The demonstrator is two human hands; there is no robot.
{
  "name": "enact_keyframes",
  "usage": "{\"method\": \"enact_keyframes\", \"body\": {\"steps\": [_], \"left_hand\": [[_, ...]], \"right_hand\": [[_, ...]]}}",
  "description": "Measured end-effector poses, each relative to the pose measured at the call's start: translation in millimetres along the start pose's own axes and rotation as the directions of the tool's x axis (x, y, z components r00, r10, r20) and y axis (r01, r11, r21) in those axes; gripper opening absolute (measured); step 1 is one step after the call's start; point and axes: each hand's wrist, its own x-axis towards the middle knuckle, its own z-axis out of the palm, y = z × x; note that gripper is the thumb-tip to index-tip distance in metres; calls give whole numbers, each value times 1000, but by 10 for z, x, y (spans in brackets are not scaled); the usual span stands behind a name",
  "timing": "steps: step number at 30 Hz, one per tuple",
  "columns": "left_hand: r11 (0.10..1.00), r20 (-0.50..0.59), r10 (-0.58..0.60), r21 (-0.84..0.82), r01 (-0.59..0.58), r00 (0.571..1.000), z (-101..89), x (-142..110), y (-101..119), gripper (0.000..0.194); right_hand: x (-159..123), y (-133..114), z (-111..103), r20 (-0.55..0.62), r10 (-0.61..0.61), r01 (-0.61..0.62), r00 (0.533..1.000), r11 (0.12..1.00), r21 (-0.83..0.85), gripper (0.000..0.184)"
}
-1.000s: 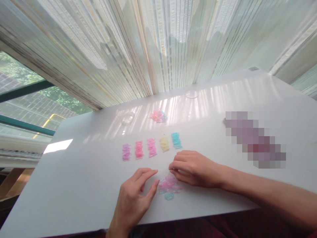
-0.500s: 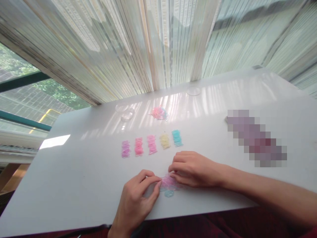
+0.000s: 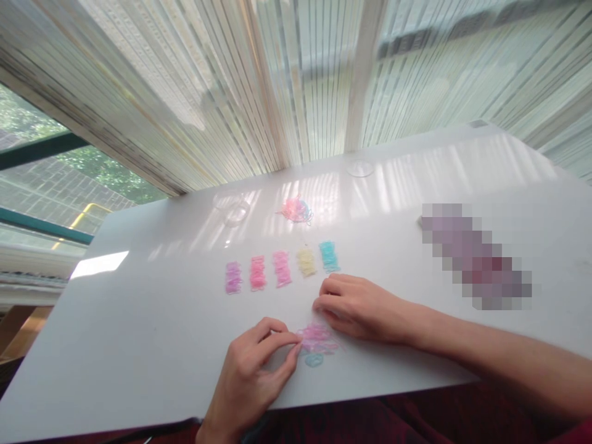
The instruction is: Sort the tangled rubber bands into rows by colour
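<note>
Thumb and forefinger of my left hand (image 3: 259, 364) are pinched together at the left end of a small bundle of pink and lilac elastic bands (image 3: 319, 337). Just beyond the bundle's right side, my right hand (image 3: 354, 306) rests low over the table with curled fingers; whatever its fingertips hold, if anything, is hidden. A pale teal clump of bands (image 3: 314, 359) lies against the near side of the bundle. Farther out, sorted bands form a row: purple (image 3: 234, 277), coral pink (image 3: 258, 273), light pink (image 3: 282, 269), yellow (image 3: 306, 262) and turquoise (image 3: 329, 256).
A loose mixed heap of bands (image 3: 296, 210) lies behind the row. Clear round pieces (image 3: 236, 213) sit at the back left, another clear disc (image 3: 360, 168) at the back. A pixelated object (image 3: 476, 256) is on the right. Striped curtains (image 3: 231, 92) hang along the table's far edge.
My right hand has moved away from me, off the pink and lilac bundle, exposing more of its right part. My left hand keeps its pinch at the left end. The view has shifted slightly.
</note>
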Motion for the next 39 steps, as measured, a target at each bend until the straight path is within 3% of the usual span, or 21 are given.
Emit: {"method": "enact_keyframes", "body": {"steps": [6, 10, 13, 21, 39], "left_hand": [[998, -120, -11, -58, 4, 993, 25, 145, 15, 10], [996, -177, -53, -78, 39, 983, 121, 238, -15, 8], [994, -176, -59, -106, 41, 983, 182, 247, -54, 7], [995, -162, -24, -103, 7, 986, 237, 196, -100, 10], [993, -172, 8, -114, -28, 985, 235, 176, -84, 14]], "right_hand": [[5, -2, -11, 9, -30, 29, 1000, 998, 55, 11], [23, -3, -50, -133, 47, -23, 990, 984, 177, 12], [28, -5, -76, -214, 96, -37, 972, 964, 264, 13], [14, -27, -15, -171, -22, 54, 985, 981, 187, 20], [32, -50, 28, -274, -34, 94, 961, 973, 210, 20]]}}
